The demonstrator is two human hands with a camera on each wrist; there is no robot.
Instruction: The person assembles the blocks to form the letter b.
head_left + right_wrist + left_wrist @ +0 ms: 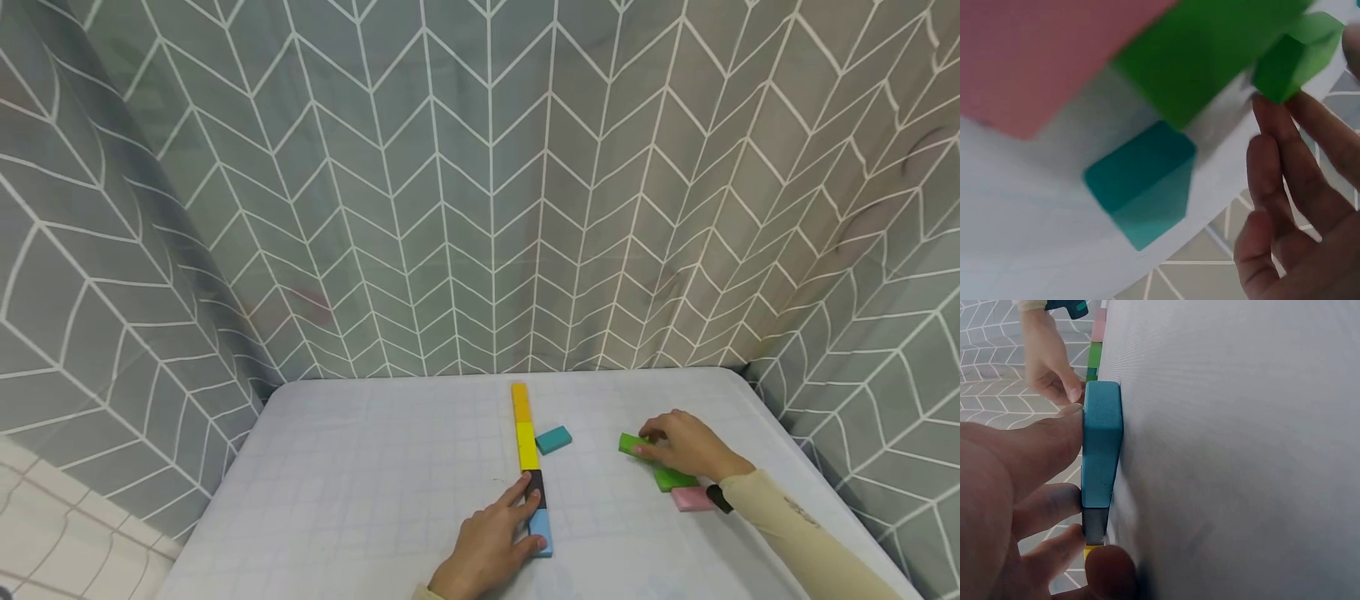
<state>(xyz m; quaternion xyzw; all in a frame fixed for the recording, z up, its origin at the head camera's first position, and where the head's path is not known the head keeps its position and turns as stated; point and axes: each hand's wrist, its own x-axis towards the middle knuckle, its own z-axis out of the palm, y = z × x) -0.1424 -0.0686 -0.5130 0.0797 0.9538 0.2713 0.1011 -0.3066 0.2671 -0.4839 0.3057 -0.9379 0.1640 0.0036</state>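
A straight row of blocks runs away from me: light blue (541, 533), black (536, 489), yellow (528, 446) and orange (521, 402) at the far end. My left hand (491, 537) rests on the near part of this row, thumb at the light blue block and fingertips by the black one. Over on the right, my right hand (688, 444) pinches a green block (1297, 59) between thumb and fingers. Under that hand lies a second green block (675, 478), touching a pink block (692, 499). A teal block (1147, 181) shows beside them in the right wrist view.
Another teal block (553, 439) lies slanted just right of the yellow block. The white table (360, 467) is backed by a grey curtain (465, 208) with white chevron lines, which also hangs along both sides.
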